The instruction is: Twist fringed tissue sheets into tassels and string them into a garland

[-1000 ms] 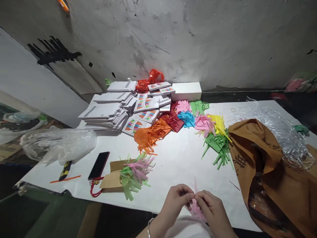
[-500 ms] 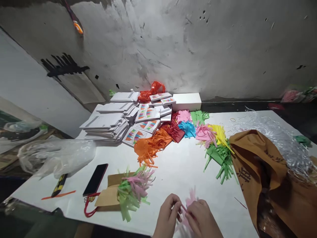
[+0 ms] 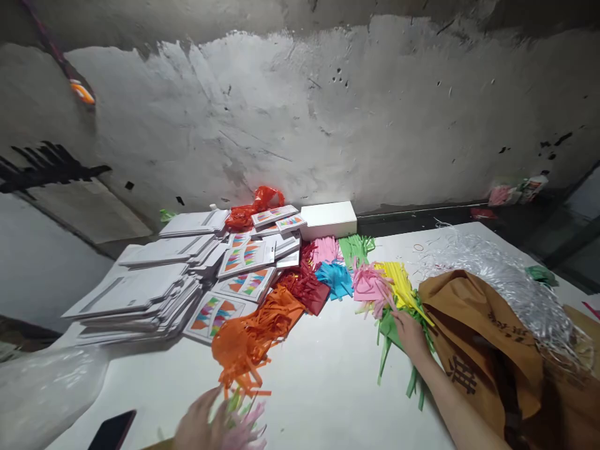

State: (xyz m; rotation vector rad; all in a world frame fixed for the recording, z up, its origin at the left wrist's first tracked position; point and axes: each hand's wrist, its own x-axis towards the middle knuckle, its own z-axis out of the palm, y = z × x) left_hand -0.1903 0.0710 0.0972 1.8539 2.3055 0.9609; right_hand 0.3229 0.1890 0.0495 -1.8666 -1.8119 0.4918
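My left hand (image 3: 199, 422), smeared by motion, is at the bottom over the pale green and pink paper tassels (image 3: 246, 428); its fingers are too blurred to read. My right hand (image 3: 409, 331) reaches onto the green tassel bundle (image 3: 391, 331), its fingers together at the lower edge of the pink tassel bundle (image 3: 370, 281). What lies between those fingertips is too small to make out. Beside it are a yellow bundle (image 3: 396, 281) and a blue one (image 3: 335, 278). Farther left lie dark red (image 3: 312, 290) and orange tassels (image 3: 257, 328).
Stacks of white card packets (image 3: 135, 290) and printed packets (image 3: 246, 256) stand at the left, near a white box (image 3: 328, 219). A brown bag (image 3: 473, 331) and silvery strands (image 3: 506, 269) lie right. A phone (image 3: 112, 431) and clear plastic (image 3: 51, 387) are lower left.
My hands have parted: the right went up and right to the green bundle, the left went left to the pale tassels. The pink strip they held is out of view. The camera view has shifted.
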